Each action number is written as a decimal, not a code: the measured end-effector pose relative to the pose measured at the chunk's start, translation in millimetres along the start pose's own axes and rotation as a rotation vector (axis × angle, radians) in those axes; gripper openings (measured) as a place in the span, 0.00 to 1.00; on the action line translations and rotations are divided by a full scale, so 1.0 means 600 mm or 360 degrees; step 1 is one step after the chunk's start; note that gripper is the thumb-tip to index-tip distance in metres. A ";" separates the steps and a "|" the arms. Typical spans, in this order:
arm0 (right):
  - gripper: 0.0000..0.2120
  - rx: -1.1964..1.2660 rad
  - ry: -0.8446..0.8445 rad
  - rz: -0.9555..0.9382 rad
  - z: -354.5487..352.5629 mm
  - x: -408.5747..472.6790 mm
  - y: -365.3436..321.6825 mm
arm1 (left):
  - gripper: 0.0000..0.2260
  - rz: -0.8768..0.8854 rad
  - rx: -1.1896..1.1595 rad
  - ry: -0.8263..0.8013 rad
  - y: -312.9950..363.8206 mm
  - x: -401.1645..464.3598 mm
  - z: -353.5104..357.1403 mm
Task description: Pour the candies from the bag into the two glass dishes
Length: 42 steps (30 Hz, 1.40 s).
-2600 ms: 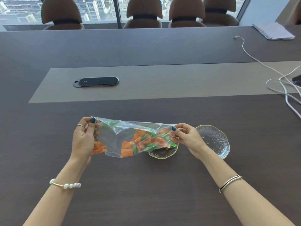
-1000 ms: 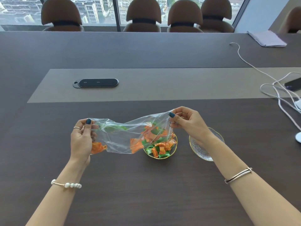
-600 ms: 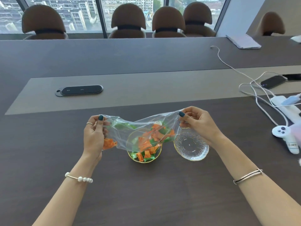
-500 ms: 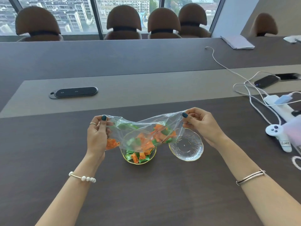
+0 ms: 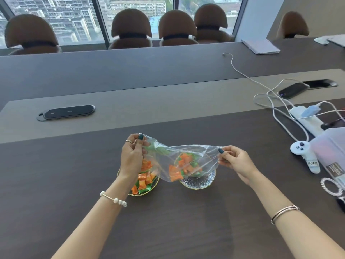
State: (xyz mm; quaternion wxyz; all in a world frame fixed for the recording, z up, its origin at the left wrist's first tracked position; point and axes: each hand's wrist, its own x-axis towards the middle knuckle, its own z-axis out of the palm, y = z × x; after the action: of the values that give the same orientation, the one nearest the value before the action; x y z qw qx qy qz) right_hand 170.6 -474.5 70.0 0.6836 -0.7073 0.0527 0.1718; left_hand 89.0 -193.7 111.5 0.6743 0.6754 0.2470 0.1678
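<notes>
A clear plastic bag (image 5: 188,156) with orange and green wrapped candies (image 5: 183,165) hangs stretched between my hands. My left hand (image 5: 131,156) pinches its left end, my right hand (image 5: 236,161) pinches its right end. The bag's belly sags over the right glass dish (image 5: 197,183), which has a gold rim; whether candies lie in that dish or only in the bag I cannot tell. The left glass dish (image 5: 149,189) sits partly under my left wrist and holds a heap of orange and green candies.
A black power panel (image 5: 67,112) lies far left on the grey strip. To the right are white cables (image 5: 276,109), a power strip (image 5: 306,118), a phone (image 5: 292,90), a white controller (image 5: 306,156), a translucent box (image 5: 332,152) and a coiled hair tie (image 5: 331,186). Chairs line the far side.
Both hands have carried the bag to the right, from above the left dish to above the right dish. The left dish now holds candies. The camera view has swung right.
</notes>
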 end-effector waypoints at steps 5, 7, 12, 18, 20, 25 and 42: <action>0.02 -0.0001 -0.0017 0.0098 -0.017 0.015 0.026 | 0.07 -0.0013 0.0201 0.0014 0.007 0.009 0.023; 0.02 -0.0014 -0.0037 0.0138 -0.017 0.019 0.029 | 0.07 -0.0029 0.0294 0.0039 0.011 0.012 0.027; 0.03 -0.0134 -0.0015 0.0227 -0.012 0.031 0.035 | 0.08 0.0155 0.0696 0.0010 0.018 0.014 0.032; 0.02 -0.0173 0.0026 0.0337 0.000 0.034 0.048 | 0.10 0.0329 0.0990 -0.0027 0.031 0.009 0.042; 0.03 -0.0184 0.0048 0.0371 0.001 0.034 0.051 | 0.11 0.0342 0.1019 -0.0053 0.037 0.009 0.049; 0.01 -0.0191 0.0097 0.0460 -0.005 0.032 0.061 | 0.11 0.0348 0.0980 -0.0159 0.055 0.008 0.072; 0.03 -0.0291 0.0061 0.0555 -0.002 0.020 0.065 | 0.07 0.0506 0.1032 -0.0296 0.107 -0.019 0.105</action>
State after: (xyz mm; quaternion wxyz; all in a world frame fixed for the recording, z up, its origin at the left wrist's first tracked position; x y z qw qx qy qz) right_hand 169.9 -476.3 29.1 0.5754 -0.7498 0.1716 0.2781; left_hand 121.9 -250.1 174.6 0.4103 0.8962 0.1170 0.1213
